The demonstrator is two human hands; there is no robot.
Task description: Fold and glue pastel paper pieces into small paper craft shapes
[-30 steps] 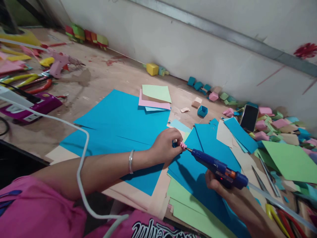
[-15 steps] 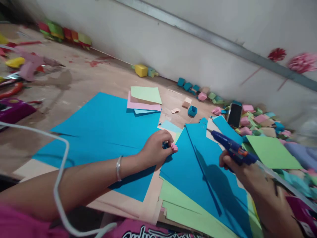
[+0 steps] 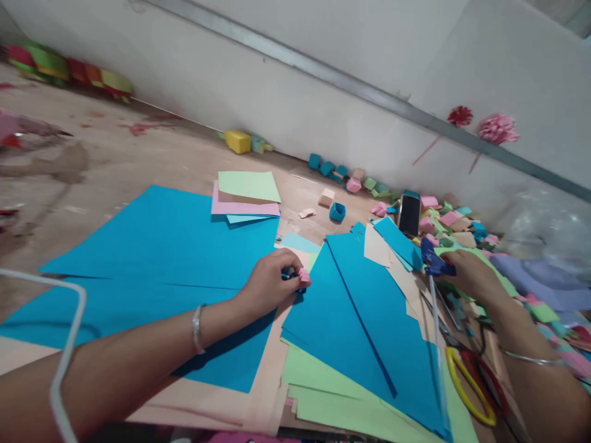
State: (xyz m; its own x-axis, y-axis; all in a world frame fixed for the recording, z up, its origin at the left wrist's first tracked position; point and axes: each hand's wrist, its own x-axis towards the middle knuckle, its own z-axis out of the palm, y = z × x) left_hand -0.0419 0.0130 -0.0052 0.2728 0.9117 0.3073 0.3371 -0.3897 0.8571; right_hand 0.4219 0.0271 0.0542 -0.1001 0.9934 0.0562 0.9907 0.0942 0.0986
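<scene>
A: In the head view, what does your left hand (image 3: 268, 280) have?

B: Your thumb and fingers pinch a small pink paper piece (image 3: 303, 276); it sits at your fingertips, just over the edge of the right-hand blue sheet (image 3: 318, 307). Something dark blue (image 3: 287, 271) shows between those fingers, too shadowed to make out.

A: And your right hand (image 3: 473, 274)?

B: It grasps the blue glue gun (image 3: 433, 258), well apart from the pink piece. A pale glue stick (image 3: 438, 338) trails from the gun towards you, over the edge of the paper.

A: What lies around your hands on the worktop (image 3: 161, 157)?

B: A large blue sheet (image 3: 161, 240) spreads under and beyond your left forearm. A narrow dark blue strip (image 3: 364, 323) runs slantwise across the other one. Near your right forearm you have scissors with a yellow handle (image 3: 467, 387). Beyond the gun, a phone (image 3: 409, 212) rests beside heaped pastel paper pieces (image 3: 455, 218).

A: Farther off, between your hands?

B: A small open blue paper box (image 3: 337, 212), next to a peach one (image 3: 326, 197).
</scene>
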